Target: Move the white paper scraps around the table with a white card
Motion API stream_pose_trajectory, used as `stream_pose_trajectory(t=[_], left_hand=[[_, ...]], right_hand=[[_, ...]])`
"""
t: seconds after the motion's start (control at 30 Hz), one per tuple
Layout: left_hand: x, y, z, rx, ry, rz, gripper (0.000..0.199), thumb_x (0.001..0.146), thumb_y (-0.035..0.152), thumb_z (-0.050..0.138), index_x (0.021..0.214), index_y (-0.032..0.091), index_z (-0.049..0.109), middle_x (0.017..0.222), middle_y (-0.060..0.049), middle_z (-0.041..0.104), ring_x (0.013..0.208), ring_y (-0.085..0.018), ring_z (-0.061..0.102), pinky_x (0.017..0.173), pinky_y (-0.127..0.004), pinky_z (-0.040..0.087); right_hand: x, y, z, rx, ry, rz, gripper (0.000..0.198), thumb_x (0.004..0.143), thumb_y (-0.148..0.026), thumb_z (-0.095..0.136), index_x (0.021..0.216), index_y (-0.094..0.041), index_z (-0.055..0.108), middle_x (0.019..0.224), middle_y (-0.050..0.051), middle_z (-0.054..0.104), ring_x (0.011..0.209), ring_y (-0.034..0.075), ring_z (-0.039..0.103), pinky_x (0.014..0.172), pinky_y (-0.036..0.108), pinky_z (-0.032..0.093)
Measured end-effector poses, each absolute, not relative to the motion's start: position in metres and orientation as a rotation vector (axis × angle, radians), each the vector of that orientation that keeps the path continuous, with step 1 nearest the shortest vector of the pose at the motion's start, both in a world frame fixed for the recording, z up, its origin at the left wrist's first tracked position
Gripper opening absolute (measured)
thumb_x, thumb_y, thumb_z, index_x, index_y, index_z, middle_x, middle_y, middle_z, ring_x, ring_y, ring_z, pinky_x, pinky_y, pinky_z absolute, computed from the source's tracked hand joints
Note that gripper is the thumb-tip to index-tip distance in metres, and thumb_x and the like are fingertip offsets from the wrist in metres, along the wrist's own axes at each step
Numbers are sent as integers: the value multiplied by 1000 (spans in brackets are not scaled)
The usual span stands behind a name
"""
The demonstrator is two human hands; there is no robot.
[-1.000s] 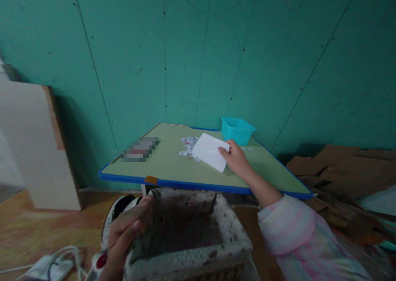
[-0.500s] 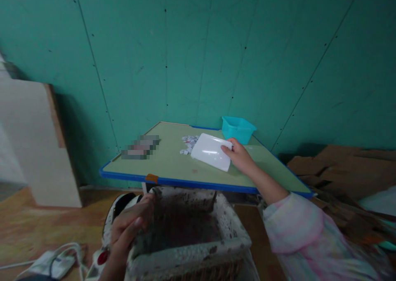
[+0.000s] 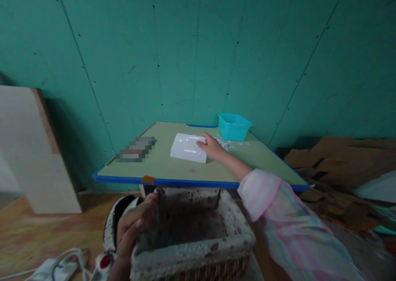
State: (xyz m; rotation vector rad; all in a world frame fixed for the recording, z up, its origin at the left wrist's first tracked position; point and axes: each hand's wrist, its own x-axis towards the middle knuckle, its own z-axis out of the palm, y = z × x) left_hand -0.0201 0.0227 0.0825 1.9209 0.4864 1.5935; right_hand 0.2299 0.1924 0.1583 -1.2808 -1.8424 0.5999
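Observation:
My right hand (image 3: 212,146) pinches the right edge of a glossy white sheet (image 3: 188,148), thumb on top, and holds it tilted at the middle of the table (image 3: 167,169). Small white paper scraps (image 3: 224,142) lie on the tabletop just right of the sheet, partly covered by my hand. Below the table's near edge, my left hand (image 3: 137,219) is closed around the left rim of a wicker basket (image 3: 198,252) with a spotted cloth lining. The basket's inside is dark.
A turquoise plastic bin (image 3: 234,127) stands at the table's back right. A blurred-out flat item (image 3: 136,149) lies on the left. Cardboard (image 3: 337,161) is piled at right; a pale board (image 3: 37,149) leans at left. A power strip (image 3: 54,269) lies on the floor.
My right hand and the white sheet have moved left. The scraps, formerly left of the sheet, now show to its right, nearer the bin. My left hand stays on the basket.

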Motion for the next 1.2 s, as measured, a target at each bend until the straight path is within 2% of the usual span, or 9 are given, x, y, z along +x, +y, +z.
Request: stream_pose_trajectory(t=[0.17, 0.27, 0.47, 0.57, 0.7, 0.9, 1.07, 1.2], left_hand=[[-20, 21, 85, 1872, 518, 1711, 42, 86, 37, 54, 48, 19, 55, 45, -1, 53, 46, -19, 53, 68, -39, 50], [-21, 23, 85, 1919, 561, 1629, 42, 85, 39, 55, 48, 19, 56, 46, -2, 55, 48, -20, 55, 69, -39, 50], [-14, 27, 84, 1800, 593, 1800, 46, 84, 43, 55, 45, 20, 53, 43, -1, 50, 45, -19, 49, 71, -41, 48], [-15, 30, 81, 1871, 602, 1731, 46, 84, 43, 55, 45, 20, 55, 44, -1, 52, 46, -20, 51, 74, -42, 49], [-14, 33, 78, 1862, 546, 1724, 45, 85, 42, 53, 46, 19, 54, 44, -1, 51, 46, -20, 52, 70, -40, 48], [-5, 29, 90, 1773, 481, 1814, 47, 87, 42, 53, 46, 19, 54, 42, -1, 49, 44, -18, 47, 64, -37, 44], [-4, 26, 97, 1736, 590, 1834, 54, 84, 51, 55, 39, 20, 54, 38, -1, 47, 41, -19, 46, 59, -38, 46], [-5, 28, 90, 1726, 600, 1830, 53, 83, 51, 56, 40, 20, 53, 39, -1, 48, 42, -19, 46, 63, -39, 47]], right_hand=[[245, 178, 158, -1235, -1852, 819, 15, 80, -29, 58, 90, -22, 48, 63, -6, 52, 56, 12, 50, 52, 22, 34], [259, 169, 166, -1205, -1777, 871, 16, 80, -29, 58, 90, -21, 48, 66, -5, 54, 56, 12, 50, 52, 23, 36], [269, 174, 167, -1320, -1653, 735, 15, 80, -31, 57, 86, -22, 46, 68, -4, 53, 59, 14, 52, 54, 25, 37], [264, 177, 161, -1366, -1735, 642, 15, 80, -30, 58, 88, -21, 48, 69, -3, 54, 62, 14, 52, 55, 25, 37], [255, 174, 155, -1371, -1796, 619, 16, 81, -30, 57, 91, -22, 48, 69, -2, 56, 63, 15, 53, 56, 25, 38], [247, 165, 154, -1297, -1827, 781, 14, 81, -29, 60, 86, -22, 50, 65, -3, 56, 57, 13, 52, 52, 24, 36], [245, 157, 153, -1256, -1782, 951, 11, 82, -26, 59, 87, -22, 50, 69, -2, 59, 60, 15, 56, 54, 26, 41], [244, 151, 154, -1248, -1764, 1030, 11, 82, -26, 60, 87, -22, 51, 68, -2, 60, 59, 15, 56, 54, 27, 41]])
